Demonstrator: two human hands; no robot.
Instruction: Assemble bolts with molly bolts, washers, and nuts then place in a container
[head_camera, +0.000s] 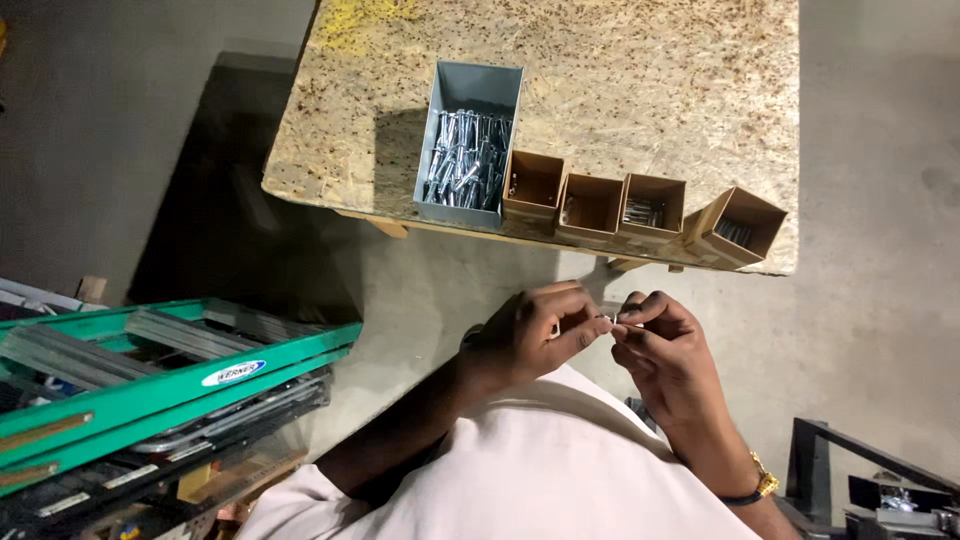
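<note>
We see a small silvery metal piece (608, 319) pinched between the fingertips of both hands, held in the air below the near edge of the table (640, 80); it is too small for us to tell its kind. The left hand (535, 335) closes its grip on the piece from the left, thumb and forefinger meeting at its end. The right hand (665, 350) closes on it from the right, fingers curled tight, so the piece sits exactly where the two grips meet. A gold watch (764, 485) shows on the right wrist.

Beyond the hands, on the chipboard table, we find a grey metal bin (470, 145) full of shiny bolts (466, 160). Just beside it, along the table's near edge, runs a row of four small cardboard boxes (640, 212); the rightmost one is tilted, and two of them hold a few metal parts. A green ladder (150, 380) lies to the left, over the concrete floor (880, 250).
</note>
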